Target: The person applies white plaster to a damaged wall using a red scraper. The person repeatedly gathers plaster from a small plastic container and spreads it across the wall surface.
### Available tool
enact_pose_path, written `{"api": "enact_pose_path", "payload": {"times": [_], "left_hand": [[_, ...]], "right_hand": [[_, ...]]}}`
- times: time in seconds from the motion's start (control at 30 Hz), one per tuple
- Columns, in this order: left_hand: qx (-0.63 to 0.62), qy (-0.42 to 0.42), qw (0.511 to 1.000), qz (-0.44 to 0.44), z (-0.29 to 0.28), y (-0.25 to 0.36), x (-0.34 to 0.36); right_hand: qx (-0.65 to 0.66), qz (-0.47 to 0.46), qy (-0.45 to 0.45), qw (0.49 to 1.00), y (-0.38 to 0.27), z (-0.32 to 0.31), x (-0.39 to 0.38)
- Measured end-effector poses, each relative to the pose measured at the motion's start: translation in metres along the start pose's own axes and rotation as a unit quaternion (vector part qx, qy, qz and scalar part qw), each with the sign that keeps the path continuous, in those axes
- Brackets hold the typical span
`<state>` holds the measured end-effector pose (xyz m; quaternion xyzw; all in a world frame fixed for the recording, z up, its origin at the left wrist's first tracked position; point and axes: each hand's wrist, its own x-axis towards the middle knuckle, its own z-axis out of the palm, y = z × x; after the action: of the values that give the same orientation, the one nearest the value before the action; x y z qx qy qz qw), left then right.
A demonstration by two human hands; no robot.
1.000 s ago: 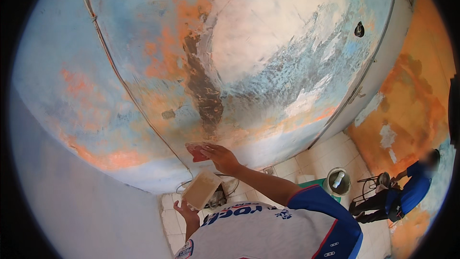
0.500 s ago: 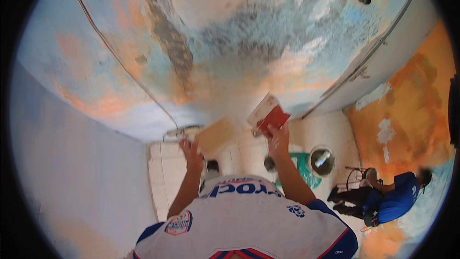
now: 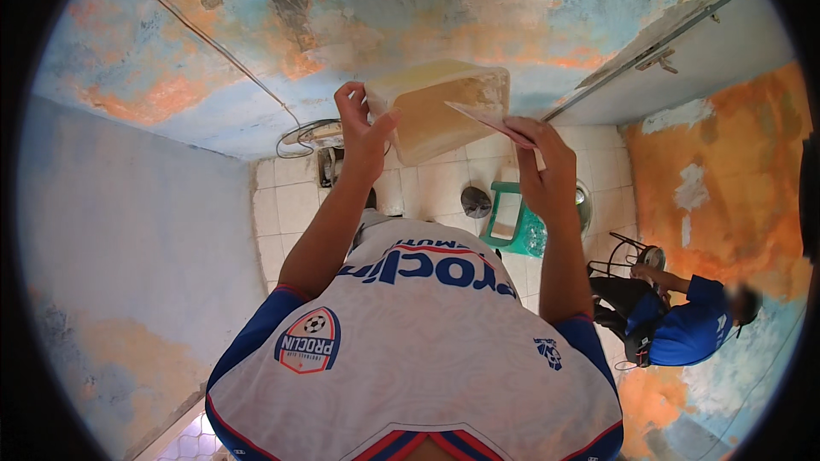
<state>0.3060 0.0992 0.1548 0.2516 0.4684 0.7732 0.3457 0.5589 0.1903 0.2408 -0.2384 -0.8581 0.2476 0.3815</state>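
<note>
My left hand (image 3: 366,135) grips the left end of a rectangular, yellowish plastic tub (image 3: 431,124), its thumb over the rim. The tub is tilted, and its pale, smeared inside shows. My right hand (image 3: 548,166) pinches a flat putty scraper (image 3: 481,117), seen nearly edge-on. The scraper's pale blade points left across the tub's mouth; whether it touches the inside I cannot tell. Both hands are held up before the patchy wall (image 3: 367,44).
A green plastic stool (image 3: 527,230) stands below my right forearm, with a bucket (image 3: 584,205) partly hidden behind it. At right, a person in a blue shirt (image 3: 696,324) is beside a black metal frame (image 3: 613,263). A cable (image 3: 201,41) runs down the wall.
Both hands have risen, bringing the tub and scraper higher. The tub has turned so its inside shows. The scraper has swung from face-on to nearly edge-on, over the tub's mouth.
</note>
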Motion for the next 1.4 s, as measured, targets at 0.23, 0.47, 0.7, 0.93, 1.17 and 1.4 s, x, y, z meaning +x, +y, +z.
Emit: {"api": "enact_pose_path", "payload": {"times": [0.23, 0.47, 0.7, 0.93, 1.17, 1.4], "left_hand": [[0.009, -0.068, 0.998, -0.005, 0.013, 0.011, 0.010], [0.041, -0.056, 0.998, -0.004, 0.014, 0.018, 0.009], [0.031, -0.037, 0.999, -0.009, 0.015, 0.011, 0.012], [0.026, -0.021, 0.995, -0.090, 0.021, 0.010, 0.005], [0.059, -0.015, 0.995, -0.074, 0.027, 0.000, 0.007], [0.095, 0.002, 0.995, -0.037, -0.046, -0.072, 0.007]], "right_hand": [[-0.090, -0.062, -0.095, 0.989, 0.020, 0.030, 0.016], [-0.143, -0.077, -0.172, 0.972, 0.026, 0.061, 0.036], [-0.069, -0.006, -0.260, 0.963, 0.035, 0.056, 0.045], [0.035, 0.054, -0.275, 0.959, 0.027, 0.030, 0.040], [0.004, 0.038, -0.273, 0.961, 0.050, 0.056, 0.026], [0.190, 0.214, -0.275, 0.918, 0.039, -0.005, 0.037]]}}
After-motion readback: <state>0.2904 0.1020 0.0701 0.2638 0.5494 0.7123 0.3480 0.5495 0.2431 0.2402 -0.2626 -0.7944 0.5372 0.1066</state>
